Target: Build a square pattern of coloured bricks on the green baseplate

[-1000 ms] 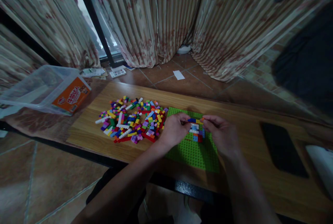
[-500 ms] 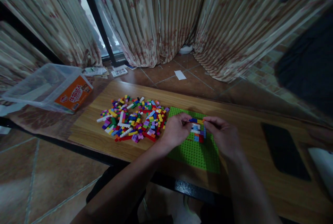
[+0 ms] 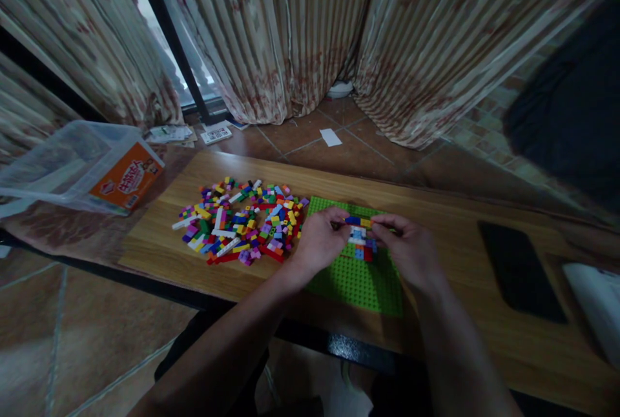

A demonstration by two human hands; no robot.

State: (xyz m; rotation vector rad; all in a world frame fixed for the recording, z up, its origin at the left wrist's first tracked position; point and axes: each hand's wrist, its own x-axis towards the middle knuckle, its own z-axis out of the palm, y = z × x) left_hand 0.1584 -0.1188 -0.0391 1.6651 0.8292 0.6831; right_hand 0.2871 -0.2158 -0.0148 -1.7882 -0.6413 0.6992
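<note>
One blue-and-yellow brick row (image 3: 359, 221), ends pinched in fingertips of left hand (image 3: 320, 239) and right hand (image 3: 411, 248), at far side of small brick build (image 3: 360, 246) on green baseplate (image 3: 358, 288). Seated or lifted, can't tell. Likely fitting step; next calls for lined-up studs.

Striped curtains (image 3: 314, 36), white paper (image 3: 330, 137) on tiled floor (image 3: 303, 139), black pad (image 3: 520, 272) on wooden table (image 3: 455, 243)

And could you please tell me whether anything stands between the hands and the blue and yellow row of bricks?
Nothing visible: the left hand and right hand are at opposite ends of the row. The loose bricks lie left of the green board.
</note>
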